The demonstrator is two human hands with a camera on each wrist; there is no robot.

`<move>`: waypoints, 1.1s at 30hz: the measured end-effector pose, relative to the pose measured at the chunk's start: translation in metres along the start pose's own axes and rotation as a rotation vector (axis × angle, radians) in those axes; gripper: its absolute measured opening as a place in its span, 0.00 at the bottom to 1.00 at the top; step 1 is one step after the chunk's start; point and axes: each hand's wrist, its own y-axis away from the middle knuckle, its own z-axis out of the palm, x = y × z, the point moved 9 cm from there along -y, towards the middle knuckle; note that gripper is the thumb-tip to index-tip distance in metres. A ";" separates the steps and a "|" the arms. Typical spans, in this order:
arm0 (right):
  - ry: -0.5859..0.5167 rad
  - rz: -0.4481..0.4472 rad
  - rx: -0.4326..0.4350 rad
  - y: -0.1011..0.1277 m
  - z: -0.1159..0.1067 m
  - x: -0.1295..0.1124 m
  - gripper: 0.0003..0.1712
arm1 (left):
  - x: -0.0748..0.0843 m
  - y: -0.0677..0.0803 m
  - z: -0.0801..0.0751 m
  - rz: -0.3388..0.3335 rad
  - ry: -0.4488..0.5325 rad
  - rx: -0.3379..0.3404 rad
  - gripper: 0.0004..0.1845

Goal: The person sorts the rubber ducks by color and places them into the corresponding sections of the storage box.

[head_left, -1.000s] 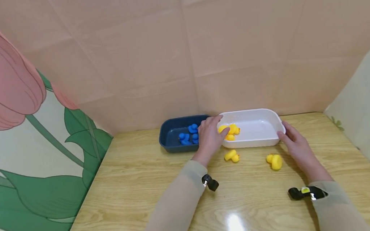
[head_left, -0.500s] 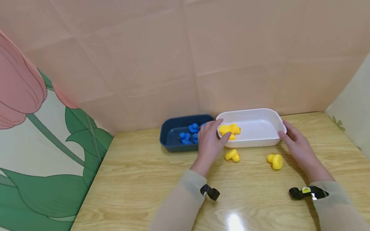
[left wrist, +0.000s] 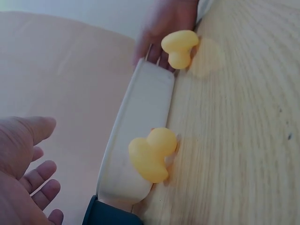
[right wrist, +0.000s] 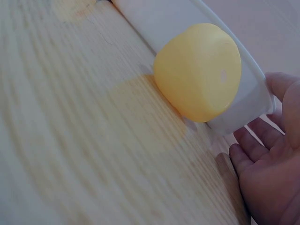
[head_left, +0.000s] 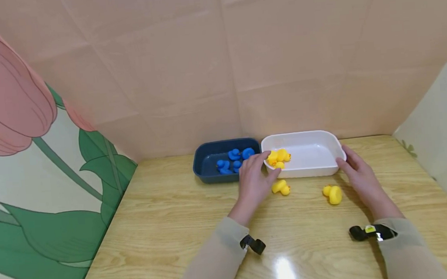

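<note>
My left hand (head_left: 252, 179) hovers over the near rims where the two trays meet. Its fingers are spread with nothing between them, as the left wrist view also shows. Several yellow rubber ducks (head_left: 282, 155) lie at the left end of the white tray (head_left: 312, 172). My right hand (head_left: 360, 179) holds that tray's right end, thumb at the rim (right wrist: 269, 101) and fingers against the outside. Several blue rubber ducks (head_left: 234, 154) lie in the navy tray (head_left: 211, 179), partly hidden by my left hand.
On the table (head_left: 167, 231), one yellow duck (head_left: 281, 188) lies just before the white tray. Another yellow duck (head_left: 333, 194) lies farther right, near my right hand. A pinkish sheet (head_left: 163, 74) stands behind both trays, and a flower-patterned panel (head_left: 48, 214) rises at the left.
My left hand has drawn back slightly toward me, uncovering a blue duck in the navy tray and more of the yellow ducks. My right hand stays at the white tray's end.
</note>
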 end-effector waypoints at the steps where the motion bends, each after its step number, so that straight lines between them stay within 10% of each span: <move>1: 0.000 -0.001 0.001 0.000 0.000 0.000 0.48 | 0.000 0.002 0.000 -0.002 0.004 -0.004 0.30; 17: -0.012 -0.001 0.007 -0.002 0.000 0.002 0.48 | -0.007 0.025 0.015 0.050 0.034 -0.069 0.30; 33: 0.006 0.022 0.002 -0.002 0.001 0.002 0.50 | -0.029 0.034 0.041 -0.077 0.122 -0.180 0.32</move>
